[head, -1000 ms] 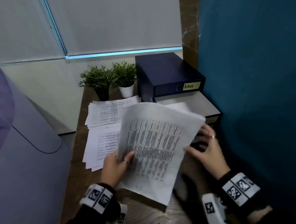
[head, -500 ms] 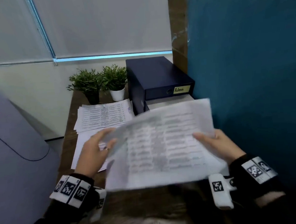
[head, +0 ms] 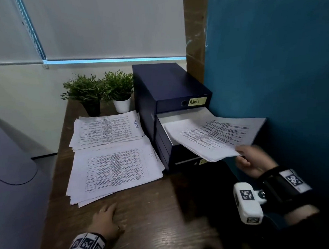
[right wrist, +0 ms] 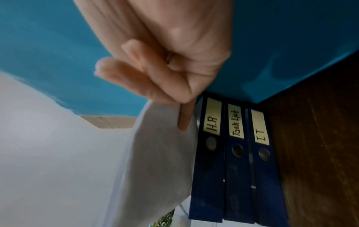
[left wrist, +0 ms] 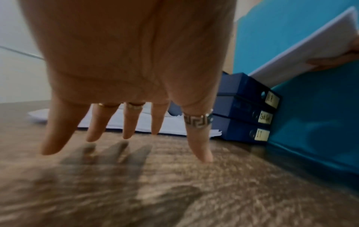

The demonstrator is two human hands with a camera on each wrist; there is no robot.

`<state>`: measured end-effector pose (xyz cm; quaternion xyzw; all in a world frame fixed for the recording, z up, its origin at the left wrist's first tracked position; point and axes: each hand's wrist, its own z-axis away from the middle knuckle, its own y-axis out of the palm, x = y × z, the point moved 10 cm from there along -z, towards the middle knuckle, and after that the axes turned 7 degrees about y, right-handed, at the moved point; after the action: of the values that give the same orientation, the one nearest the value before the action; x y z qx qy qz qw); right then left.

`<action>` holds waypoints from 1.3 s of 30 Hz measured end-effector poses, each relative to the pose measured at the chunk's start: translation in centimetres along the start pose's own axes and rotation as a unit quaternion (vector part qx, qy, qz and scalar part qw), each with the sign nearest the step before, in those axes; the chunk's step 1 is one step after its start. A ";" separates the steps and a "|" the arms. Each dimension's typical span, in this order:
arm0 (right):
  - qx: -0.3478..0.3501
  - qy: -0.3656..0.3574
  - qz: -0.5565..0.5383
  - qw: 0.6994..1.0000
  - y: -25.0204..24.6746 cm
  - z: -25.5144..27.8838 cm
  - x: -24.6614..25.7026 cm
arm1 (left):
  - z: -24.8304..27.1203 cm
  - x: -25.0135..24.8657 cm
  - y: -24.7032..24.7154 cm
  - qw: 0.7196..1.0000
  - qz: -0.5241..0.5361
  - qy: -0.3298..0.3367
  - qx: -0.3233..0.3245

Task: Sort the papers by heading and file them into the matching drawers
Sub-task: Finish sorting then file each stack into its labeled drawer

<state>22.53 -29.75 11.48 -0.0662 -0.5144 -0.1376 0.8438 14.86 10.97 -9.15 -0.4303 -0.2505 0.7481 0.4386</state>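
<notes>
Half a second ago both my hands held the printed sheets (head: 209, 136) up in front of me; now my left hand (head: 106, 223) has let go and hovers just over the wooden tabletop (head: 156, 212), fingers spread and straight, holding nothing. My right hand (head: 253, 161) alone pinches the sheets at their near corner, thumb on top and a finger beneath, and their far end lies over the open drawer (head: 178, 117) just under the closed Admin drawer (head: 181, 103).

The head view reads only the Admin label and a scrap of the bottom one. My right wrist view shows the 3 lower fronts: H.R drawer (right wrist: 210, 138), Task List drawer (right wrist: 236, 138), I.T drawer (right wrist: 261, 138). The left wrist view shows my rings and the same 3 labels from tabletop level.

The open drawer already holds white paper. Left of the blue drawer cabinet (head: 162, 81) lie 2 paper stacks, the far stack (head: 105, 130) and the near stack (head: 114, 168), behind them 2 potted plants (head: 102, 89).
</notes>
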 end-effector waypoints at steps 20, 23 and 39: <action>-0.009 -0.066 -0.059 0.996 6.9 -9.0 0.4 | 0.4 -0.1 2.5 0.995 -0.037 -0.062 0.064; -0.062 -0.090 -0.026 0.994 5.0 -7.3 -2.3 | 0.3 0.1 2.6 0.996 -0.034 -0.059 0.055; 0.095 0.030 0.031 0.995 14.5 -15.4 -3.5 | 0.2 0.1 2.9 0.994 -0.061 -0.064 0.065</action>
<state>38.44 -19.27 1.69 0.0027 -0.4974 -0.0637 0.8652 13.38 9.65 -11.31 -0.3362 -0.2541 0.7608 0.4935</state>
